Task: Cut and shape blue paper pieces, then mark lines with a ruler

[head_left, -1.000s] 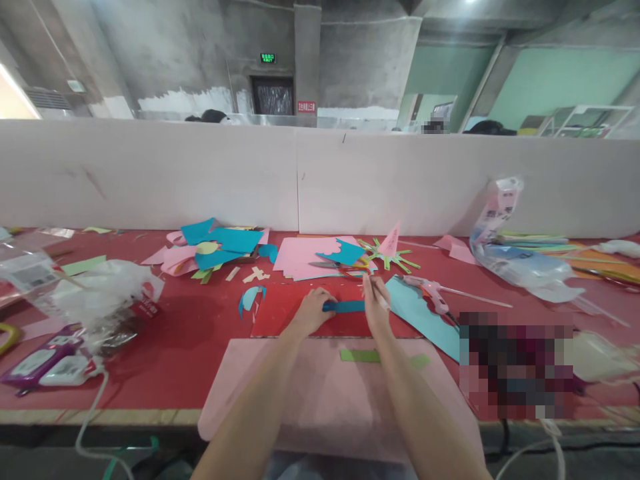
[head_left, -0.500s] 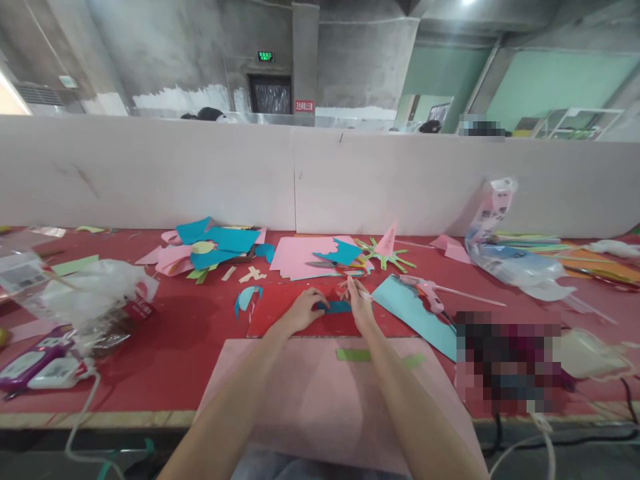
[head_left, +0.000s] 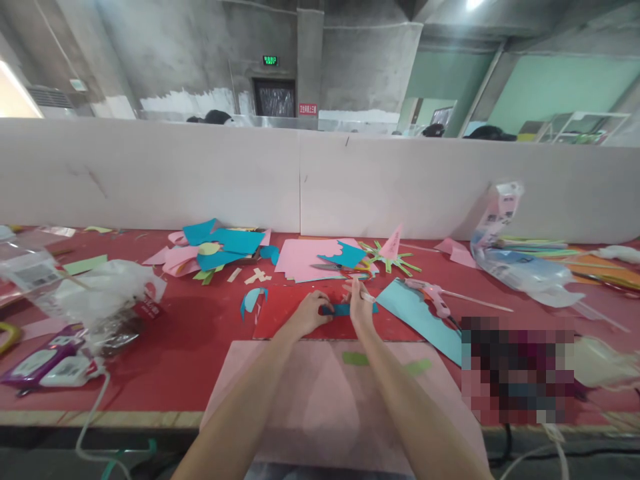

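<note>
A narrow blue paper strip (head_left: 342,310) lies across a red sheet (head_left: 275,315) in front of me. My left hand (head_left: 314,313) is curled at the strip's left end, thumb and fingertips closed on it. Edge-on over the strip's right part rests my right hand (head_left: 361,308), its fingers stretched forward and partly hidden. A small pale piece (head_left: 369,298) shows beside that hand; its kind is unclear. Beyond the hands, scissors (head_left: 327,267) lie on pink sheets (head_left: 293,257), partly beneath a cut blue piece (head_left: 353,255).
A pink glue gun (head_left: 436,298) lies on light-blue paper (head_left: 415,313) at right. At left are a plastic bag (head_left: 100,290) and a purple device (head_left: 43,360). A pink cone (head_left: 393,244), paper scraps (head_left: 240,241) and a white partition (head_left: 200,173) stand farther back.
The whole view has shifted slightly right and down. My right hand has turned a little more edge-on; my left hand stays at the strip's left end.
</note>
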`<move>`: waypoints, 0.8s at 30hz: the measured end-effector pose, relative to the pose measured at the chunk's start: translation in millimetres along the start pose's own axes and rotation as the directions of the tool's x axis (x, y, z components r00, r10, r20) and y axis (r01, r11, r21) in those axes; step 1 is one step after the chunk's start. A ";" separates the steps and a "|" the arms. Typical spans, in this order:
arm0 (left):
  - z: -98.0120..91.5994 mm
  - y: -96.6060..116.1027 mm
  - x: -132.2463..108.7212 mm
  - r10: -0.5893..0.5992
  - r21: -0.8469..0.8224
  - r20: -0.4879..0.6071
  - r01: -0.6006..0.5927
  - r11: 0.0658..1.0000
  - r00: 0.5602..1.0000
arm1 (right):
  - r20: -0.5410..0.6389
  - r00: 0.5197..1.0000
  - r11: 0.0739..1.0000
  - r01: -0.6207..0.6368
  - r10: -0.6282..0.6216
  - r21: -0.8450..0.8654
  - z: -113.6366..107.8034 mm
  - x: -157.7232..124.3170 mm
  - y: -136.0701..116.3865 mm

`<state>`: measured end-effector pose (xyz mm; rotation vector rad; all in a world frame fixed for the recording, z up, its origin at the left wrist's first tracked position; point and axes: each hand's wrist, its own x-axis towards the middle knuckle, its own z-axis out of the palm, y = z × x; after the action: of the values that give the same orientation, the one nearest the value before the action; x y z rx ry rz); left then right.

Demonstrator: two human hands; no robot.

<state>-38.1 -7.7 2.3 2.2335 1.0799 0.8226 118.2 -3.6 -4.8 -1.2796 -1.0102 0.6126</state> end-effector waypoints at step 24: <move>-3.5 7.4 -1.4 0.020 0.067 0.022 -0.021 0.997 1.000 | 0.123 0.988 0.972 -0.121 0.098 0.204 11.8 -9.8 -5.2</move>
<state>-37.6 -12.3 9.2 2.3080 1.0913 0.7793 102.6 -7.3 -2.8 -1.1284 -0.9427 0.8618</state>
